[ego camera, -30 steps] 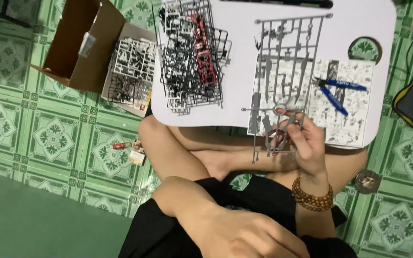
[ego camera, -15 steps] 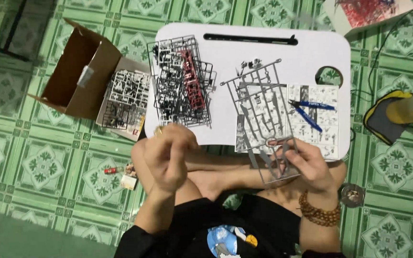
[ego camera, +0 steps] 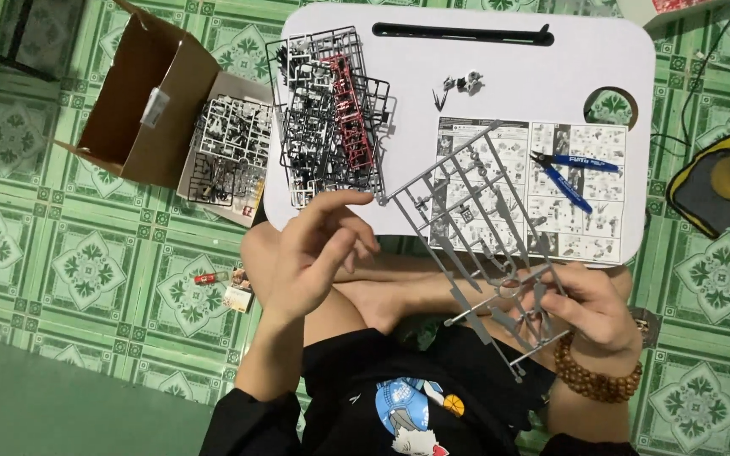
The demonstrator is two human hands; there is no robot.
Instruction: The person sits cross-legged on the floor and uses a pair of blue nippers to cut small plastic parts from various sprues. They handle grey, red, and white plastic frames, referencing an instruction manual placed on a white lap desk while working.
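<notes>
The right hand (ego camera: 589, 308) pinches the lower end of a grey plastic parts frame (ego camera: 483, 228), fingers pressed on its thin bars just above the lap. The frame hangs in the air over the near edge of the white lap worktop (ego camera: 500, 76), partly covering the printed instruction sheet (ego camera: 589, 181). Its long axis runs on a diagonal, from the held end near the right knee up and to the left, so that the free corner points toward the pile of black and red parts frames (ego camera: 331, 127) on the worktop.

The left hand (ego camera: 314, 249) is empty, fingers loosely spread and curled, raised beside the frame's free corner but apart from it.

Held by one end only, the frame is likely to flex or twist, and a thin bar could snap or a small piece break off and drop onto the green patterned floor tiles (ego camera: 86, 270). The free corner could also catch on the pile of frames. The blue side cutters (ego camera: 572, 173) lie on the sheet, just beyond the frame.
</notes>
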